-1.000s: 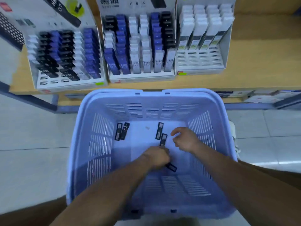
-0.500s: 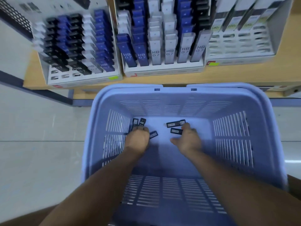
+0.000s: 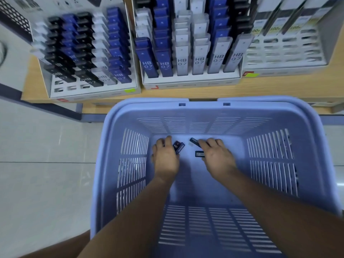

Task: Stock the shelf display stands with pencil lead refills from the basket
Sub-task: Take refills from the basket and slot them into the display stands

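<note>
Both hands are seen lowered to the floor of a lavender basket [image 3: 204, 108]. The left hand [image 3: 164, 158] is curled round a small bundle of dark refills [image 3: 179, 147] marked HB, their long axis pointing away and slightly left. The right hand [image 3: 218, 156] is bent over a slanted refill [image 3: 194, 142], which appears to be pinched at the fingertips, its free end pointing to the far left. One flat refill [image 3: 199, 154] is left loose on the basket floor, laid crosswise between the two hands. It lies just beside the right thumb and is clearly nearer the right hand than the left. Whether more stock is hidden under the palms cannot be told. Beyond the basket's far rim, three display stands are lined along a wooden shelf [image 3: 279, 86]. The left stand [image 3: 93, 90] shows open slots in its front row, the middle stand [image 3: 191, 81] is filled with upright packs marked HB 07, and the right stand [image 3: 284, 67] has its lower rows bare. The stands are thus placed straight ahead of and above the hands, so a lift up and forward is judged to be what stocking calls for next.
</note>
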Action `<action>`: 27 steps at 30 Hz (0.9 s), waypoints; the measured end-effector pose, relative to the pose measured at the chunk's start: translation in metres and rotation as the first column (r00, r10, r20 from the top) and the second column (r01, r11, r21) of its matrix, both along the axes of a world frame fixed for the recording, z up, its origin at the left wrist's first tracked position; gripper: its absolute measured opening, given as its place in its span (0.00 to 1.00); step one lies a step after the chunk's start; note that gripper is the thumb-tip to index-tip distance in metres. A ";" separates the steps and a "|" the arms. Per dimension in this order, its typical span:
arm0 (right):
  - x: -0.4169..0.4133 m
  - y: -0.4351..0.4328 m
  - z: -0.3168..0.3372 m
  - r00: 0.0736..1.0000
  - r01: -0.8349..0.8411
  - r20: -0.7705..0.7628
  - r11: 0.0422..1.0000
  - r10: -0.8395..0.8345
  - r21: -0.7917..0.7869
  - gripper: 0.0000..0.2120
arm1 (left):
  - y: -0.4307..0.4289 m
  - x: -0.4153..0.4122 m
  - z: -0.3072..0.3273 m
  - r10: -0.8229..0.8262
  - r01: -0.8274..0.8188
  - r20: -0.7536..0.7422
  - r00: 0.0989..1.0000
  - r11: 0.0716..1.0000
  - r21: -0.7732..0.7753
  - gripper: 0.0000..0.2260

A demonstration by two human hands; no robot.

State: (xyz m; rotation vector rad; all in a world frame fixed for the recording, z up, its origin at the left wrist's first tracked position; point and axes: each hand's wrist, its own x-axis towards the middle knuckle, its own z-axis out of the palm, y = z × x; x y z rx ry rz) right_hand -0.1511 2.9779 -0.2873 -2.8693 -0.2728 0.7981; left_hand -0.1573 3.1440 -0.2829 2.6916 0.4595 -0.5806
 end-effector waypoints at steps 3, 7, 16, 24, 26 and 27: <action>0.000 0.004 0.001 0.997 0.012 -0.082 1.000 -0.014 -0.019 0.22 | -0.001 -0.001 0.001 0.073 -0.074 -0.050 0.996 0.997 -0.017 0.22; -0.007 0.016 0.007 0.980 0.056 -0.187 0.996 -0.067 -0.065 0.19 | -0.008 -0.002 -0.001 0.039 -0.045 -0.070 0.997 0.995 -0.083 0.17; -0.009 0.026 0.018 0.557 0.777 -0.582 0.620 -0.593 0.110 0.08 | -0.017 -0.001 0.008 0.296 -0.356 -0.201 0.934 0.823 -0.442 0.07; -0.014 0.035 0.064 0.268 0.960 -0.854 0.194 -0.445 0.200 0.05 | -0.022 0.010 0.048 0.535 -0.726 -0.677 0.505 -0.161 -0.668 0.09; -0.015 0.035 0.079 0.310 0.950 -0.866 0.165 -0.393 0.265 0.06 | -0.025 0.009 0.063 0.533 -0.682 -0.694 0.484 -0.267 -0.681 0.09; -0.016 0.035 0.088 0.330 0.944 -0.866 0.152 -0.375 0.294 0.05 | -0.027 0.007 0.071 0.536 -0.668 -0.689 0.487 -0.280 -0.690 0.09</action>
